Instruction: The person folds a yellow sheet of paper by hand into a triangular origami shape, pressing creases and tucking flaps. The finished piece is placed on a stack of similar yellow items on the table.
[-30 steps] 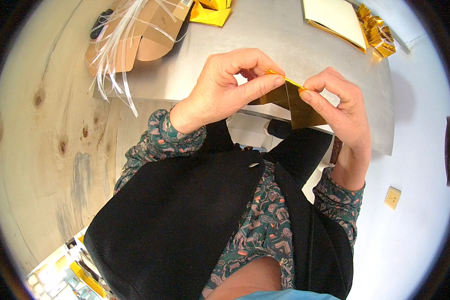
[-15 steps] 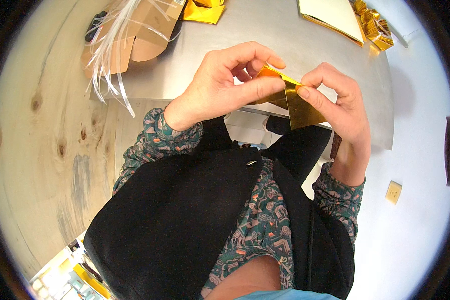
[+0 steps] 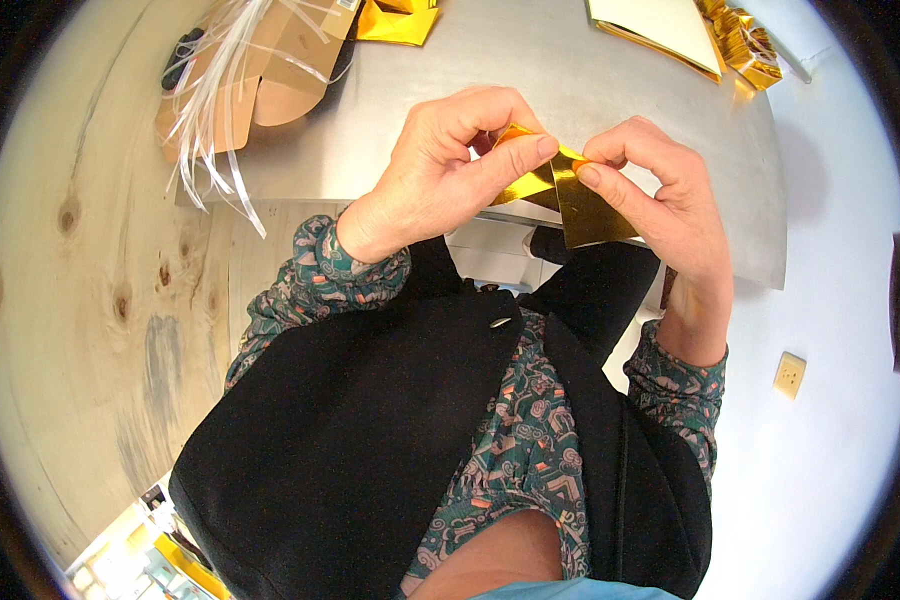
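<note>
A partly folded sheet of shiny gold foil paper [image 3: 592, 212] is held up in front of me, over the near edge of the metal table. My left hand [image 3: 460, 160] pinches its left side between thumb and fingers. At its upper right edge, my right hand [image 3: 660, 190] grips it between thumb and forefinger. One flap hangs down between the hands, dark gold and flat. Some of the left part lies behind my left thumb and fingers.
The grey metal table [image 3: 510, 70] spreads beyond my hands. At its left lie an open cardboard box [image 3: 295, 85] and white plastic strips [image 3: 220, 110]. Folded gold paper [image 3: 395, 22] sits at the back, a cream paper stack [image 3: 660, 30] and bundled gold pieces [image 3: 748, 55] at far right.
Both hands have shifted slightly left with the gold foil paper. It has turned a little, and more of its bright left part shows beneath my left thumb.
</note>
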